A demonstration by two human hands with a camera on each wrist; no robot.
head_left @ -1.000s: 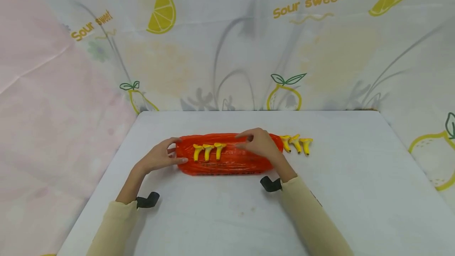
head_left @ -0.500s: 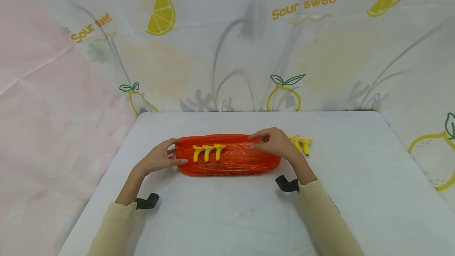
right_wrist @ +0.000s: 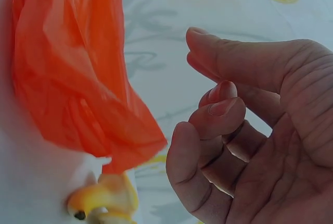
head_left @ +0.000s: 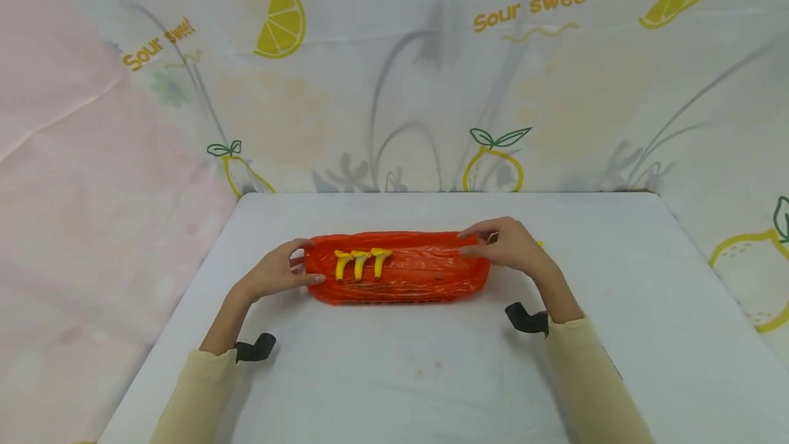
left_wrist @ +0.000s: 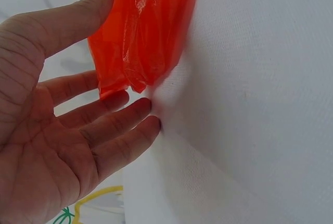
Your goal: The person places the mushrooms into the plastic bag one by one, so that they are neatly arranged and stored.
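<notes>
Lemon-printed fabric point(head_left: 394, 88) backs a white table point(head_left: 394, 368) where a person's left hand point(head_left: 272, 273), fingers spread, frames one end of a glossy, crinkled red plastic bag point(head_left: 431, 271) bearing three yellow trumpet-shaped mushrooms point(head_left: 359, 265); the right hand point(head_left: 514, 247), loosely curled, hovers beside the other end.

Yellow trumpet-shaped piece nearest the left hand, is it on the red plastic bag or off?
On: in the head view, the red bag shows above and below the yellow piece.

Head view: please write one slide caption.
Left hand and right hand flank a red bag bearing three yellow mushroom shapes.
</notes>
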